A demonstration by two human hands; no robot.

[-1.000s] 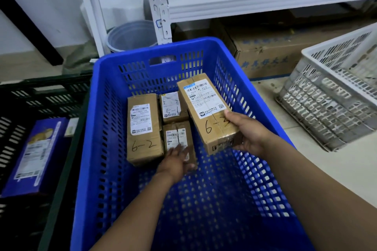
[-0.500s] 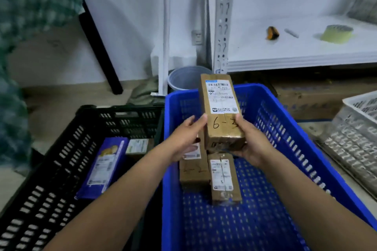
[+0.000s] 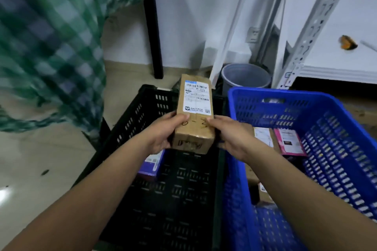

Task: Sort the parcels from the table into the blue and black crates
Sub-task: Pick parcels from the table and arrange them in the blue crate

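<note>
A long brown cardboard parcel (image 3: 194, 112) with a white shipping label and handwritten marks is held in the air over the black crate (image 3: 183, 199). My left hand (image 3: 163, 134) grips its near left side and my right hand (image 3: 230, 136) grips its near right side. The blue crate (image 3: 336, 120) stands right of the black one and holds a brown labelled parcel (image 3: 263, 137) and a pink packet (image 3: 288, 141). A purple-blue box (image 3: 152, 166) lies in the black crate, partly hidden by my left arm.
A table with a green checked cloth (image 3: 51, 36) hangs at the left, with a black leg (image 3: 153, 36) behind. A grey bucket (image 3: 245, 77) stands behind the crates. A white metal shelf (image 3: 336, 71) at the right carries an orange object (image 3: 347, 42).
Both hands lifted the long parcel out of the blue crate and carried it left; it now hangs over the black crate. The view swung left.
</note>
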